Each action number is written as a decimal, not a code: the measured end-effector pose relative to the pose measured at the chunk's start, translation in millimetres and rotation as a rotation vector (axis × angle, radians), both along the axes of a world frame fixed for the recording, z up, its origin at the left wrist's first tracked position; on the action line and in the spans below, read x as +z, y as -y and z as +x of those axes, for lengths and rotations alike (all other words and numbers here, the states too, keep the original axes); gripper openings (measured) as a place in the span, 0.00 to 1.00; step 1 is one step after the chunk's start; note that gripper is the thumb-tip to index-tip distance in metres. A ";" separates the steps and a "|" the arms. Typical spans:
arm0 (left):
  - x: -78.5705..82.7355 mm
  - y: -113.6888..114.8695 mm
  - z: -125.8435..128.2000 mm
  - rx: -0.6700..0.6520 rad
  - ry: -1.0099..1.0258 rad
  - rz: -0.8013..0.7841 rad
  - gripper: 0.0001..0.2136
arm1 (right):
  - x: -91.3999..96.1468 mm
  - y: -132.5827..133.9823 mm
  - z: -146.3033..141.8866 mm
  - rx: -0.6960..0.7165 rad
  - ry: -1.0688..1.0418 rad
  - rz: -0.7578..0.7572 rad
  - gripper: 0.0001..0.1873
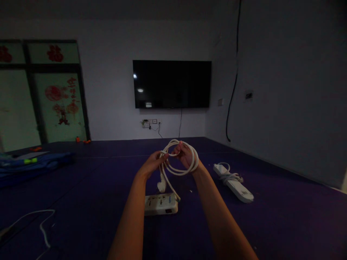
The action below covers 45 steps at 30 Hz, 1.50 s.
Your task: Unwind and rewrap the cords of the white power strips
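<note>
Both hands, left hand (pixel 152 164) and right hand (pixel 185 155), grip one coiled cord (pixel 181 170); two power strips (pixel 161 204) lie below.

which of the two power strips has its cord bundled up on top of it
The power strip on the right, lying apart from the hands, with its cord wrapped on top. The other power strip lies below the hands; its cord is looped between left hand and right hand.

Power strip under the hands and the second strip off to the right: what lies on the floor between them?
Head view: only bare purple floor separates the near power strip from the second strip.
</note>
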<state>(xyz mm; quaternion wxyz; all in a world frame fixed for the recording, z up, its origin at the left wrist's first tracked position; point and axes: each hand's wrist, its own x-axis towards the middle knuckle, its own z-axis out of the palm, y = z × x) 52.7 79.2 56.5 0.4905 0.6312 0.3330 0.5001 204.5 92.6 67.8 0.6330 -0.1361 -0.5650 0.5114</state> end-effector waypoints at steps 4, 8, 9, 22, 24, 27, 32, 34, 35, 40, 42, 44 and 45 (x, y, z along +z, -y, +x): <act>3.3 -0.5 1.7 -0.004 -0.019 0.030 0.28 | -1.3 2.3 -3.6 0.075 0.070 -0.030 0.25; 9.7 0.3 4.8 0.070 0.084 0.144 0.29 | -4.0 4.7 -8.2 0.190 0.119 -0.041 0.23; 11.1 1.3 5.5 0.081 0.124 0.162 0.29 | -4.7 5.2 -9.6 0.225 0.128 -0.049 0.22; 28.0 27.5 11.1 0.000 0.078 0.249 0.17 | -6.7 8.4 -5.5 0.539 0.218 -0.251 0.16; 30.6 29.3 10.3 0.041 0.001 0.335 0.15 | -6.4 10.4 -5.0 0.579 0.225 -0.279 0.17; 32.4 31.7 8.8 0.039 -0.124 0.410 0.14 | -7.0 13.5 -8.0 0.608 0.232 -0.299 0.19; 31.4 35.3 9.1 -0.035 -0.081 0.362 0.16 | -9.1 15.0 -13.4 0.663 0.170 -0.298 0.20; 31.3 34.3 9.6 -0.027 -0.035 0.358 0.16 | -9.0 13.6 -14.2 0.690 0.129 -0.330 0.19; 31.1 32.8 9.4 -0.013 -0.012 0.366 0.16 | -8.6 12.5 -14.5 0.706 0.117 -0.353 0.18; 28.0 20.1 3.3 0.057 0.154 0.361 0.18 | -8.0 3.2 -16.8 0.805 0.006 -0.510 0.20; 26.2 16.4 0.3 0.031 0.189 0.287 0.19 | -9.2 0.0 -18.7 0.802 -0.093 -0.532 0.18; 24.6 14.6 -1.4 0.006 0.193 0.229 0.20 | -11.2 -1.6 -20.9 0.775 -0.200 -0.529 0.16; 23.8 14.2 -1.6 0.001 0.204 0.214 0.21 | -12.2 -2.0 -21.9 0.752 -0.252 -0.522 0.16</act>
